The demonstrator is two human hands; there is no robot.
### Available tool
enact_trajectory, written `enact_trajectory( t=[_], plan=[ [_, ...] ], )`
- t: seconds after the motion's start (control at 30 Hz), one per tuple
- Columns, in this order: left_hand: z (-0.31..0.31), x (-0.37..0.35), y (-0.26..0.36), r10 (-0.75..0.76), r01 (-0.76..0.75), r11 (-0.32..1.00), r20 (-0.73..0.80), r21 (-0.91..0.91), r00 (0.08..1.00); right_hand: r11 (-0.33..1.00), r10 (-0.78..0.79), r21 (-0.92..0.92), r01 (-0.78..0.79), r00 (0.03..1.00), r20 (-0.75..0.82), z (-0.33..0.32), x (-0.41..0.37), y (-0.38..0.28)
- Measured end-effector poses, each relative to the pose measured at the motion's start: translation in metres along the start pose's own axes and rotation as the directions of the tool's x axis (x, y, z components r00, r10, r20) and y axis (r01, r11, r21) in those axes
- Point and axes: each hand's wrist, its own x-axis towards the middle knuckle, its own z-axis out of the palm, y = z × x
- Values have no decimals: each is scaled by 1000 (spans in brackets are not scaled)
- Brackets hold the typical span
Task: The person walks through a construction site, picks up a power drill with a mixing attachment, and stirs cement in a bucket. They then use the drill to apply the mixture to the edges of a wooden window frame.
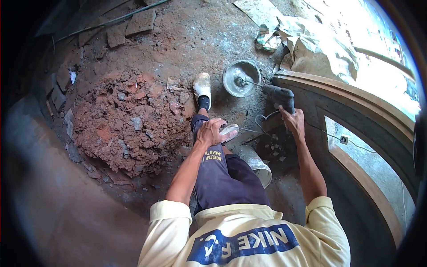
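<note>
My right hand point(293, 121) is wrapped around the grip of a dark power drill point(280, 94). A thin mixing rod point(252, 82) runs from the drill into a round bucket point(226, 75) holding grey, wet mix. The rod's end is partly sunk in the mix. My left hand point(209, 132) rests over my bent knee with its fingers curved and somewhat apart, and I see nothing held in it. A thin pale line point(244, 129), perhaps a cord, passes beside its fingertips. The drill's cable point(321, 130) trails off to the right.
A heap of reddish rubble point(133, 124) lies to my left. A second, tipped bucket point(262, 171) sits by my right leg. A wooden frame point(342, 89) borders the right side, with crumpled sacking point(320, 49) beyond it. Flat bricks point(140, 23) lie at the far left.
</note>
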Motion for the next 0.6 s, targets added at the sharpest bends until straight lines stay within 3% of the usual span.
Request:
enact_trajectory(
  t=[0.07,0.23,0.33,0.47,0.53,0.57,0.6],
  plan=[
    [-2,0,2,-17,18,1000,18,-18,1000,985,-148,-94,146,989,-17,-1,-12,1],
    [-1,-3,2,-49,50,998,42,-29,998,969,-201,-130,211,976,86,16,-28,0],
    [2,-6,-3,-61,62,998,38,-26,997,925,-320,-157,345,933,164,40,-9,1],
    [3,-5,-3,-61,61,998,11,-4,998,916,-337,-203,345,939,73,105,23,2],
    [4,-4,-4,-60,60,998,19,-10,998,983,-151,-127,132,976,-155,115,18,-14],
    [3,-4,-6,-58,58,998,28,-12,998,984,-151,-123,132,976,-157,114,24,-15],
    [4,-7,-6,-55,56,998,31,-8,998,998,54,42,-46,974,-219,108,31,-16]
  ],
)
